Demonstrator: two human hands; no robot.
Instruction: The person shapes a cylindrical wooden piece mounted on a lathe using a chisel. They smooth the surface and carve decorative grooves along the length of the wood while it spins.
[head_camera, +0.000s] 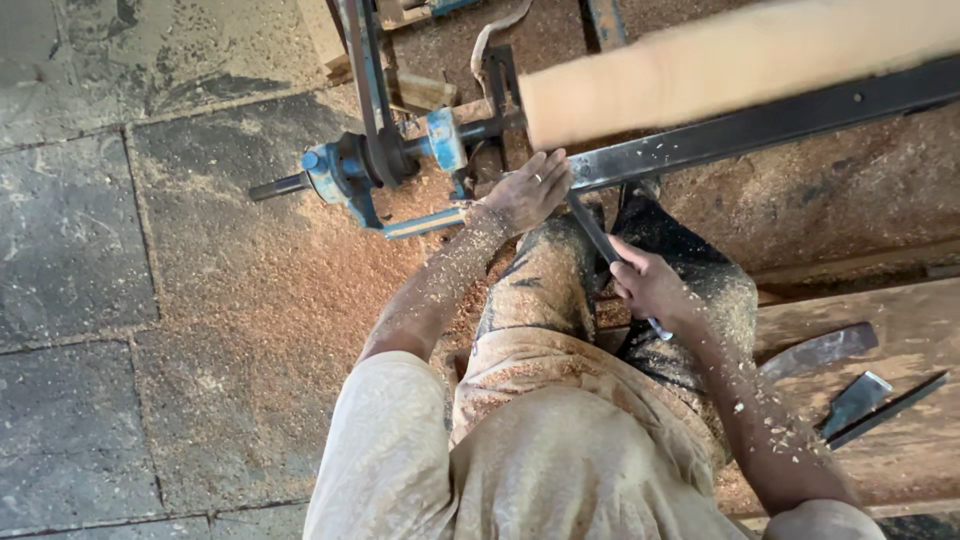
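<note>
Nearest the camera: person's torso and legs in dust-caked beige clothing, both forearms flecked with wood chips.

Right hand: grip closed tight around the handle end of a long dark steel turning chisel. The chisel runs diagonally up and left from that fist toward the lathe.

Left hand: lies palm-down over the blade end of the chisel, fingers curled over it and pressing it onto the long black flat-steel tool rest bar. Ring visible on one finger. Grip partly closed on the blade, not a full fist.

Right of the person, on the worn wooden plank surface: three spare tools near its right edge, well apart from both hands: a broad rusty curved gouge blade, a short flat grey chisel blade, and a thin dark steel bar just beside the flat one.

Just past the left hand: pale round wooden cylinder workpiece, motion-blurred, running from centre frame to the top right edge, parallel to and just above the tool rest bar. Cannot tell if the chisel tip touches it; the left hand hides the contact.

Left of the cylinder's end: blue-painted metal lathe headstock with dark pulley and shaft, shaft stub sticking out left.

Floor: grey stone slabs, with a thick layer of reddish-brown sawdust spread under the lathe and around the legs.
</note>
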